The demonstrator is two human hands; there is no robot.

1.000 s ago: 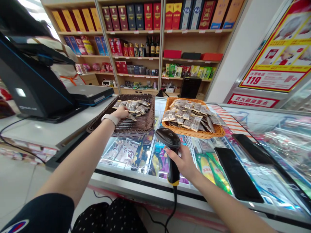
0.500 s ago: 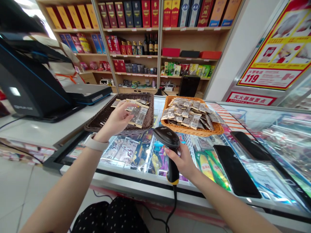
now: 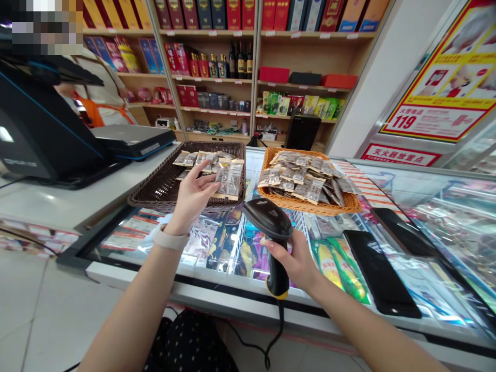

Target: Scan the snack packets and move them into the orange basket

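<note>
My left hand, with a pale band on its wrist, is over the right part of a dark brown wicker basket. Its fingers are stretched and apart, the fingertips beside a clear packet with dark contents; whether they touch it I cannot tell. More such packets lie behind the hand. Wrapped round the handle of a black barcode scanner is my right hand. The scanner's head is raised above the glass top, in front of an orange wicker basket heaped with similar packets.
A black weighing scale stands on the left counter, near a person in an apron. Two dark phones lie on the glass freezer lid at right. The scanner's cable hangs over the front edge. Shelves of boxed goods stand behind.
My left hand has shifted slightly right and down, its fingers now spread away from the packet. The right hand still holds the scanner. The camera view has tilted down a little.
</note>
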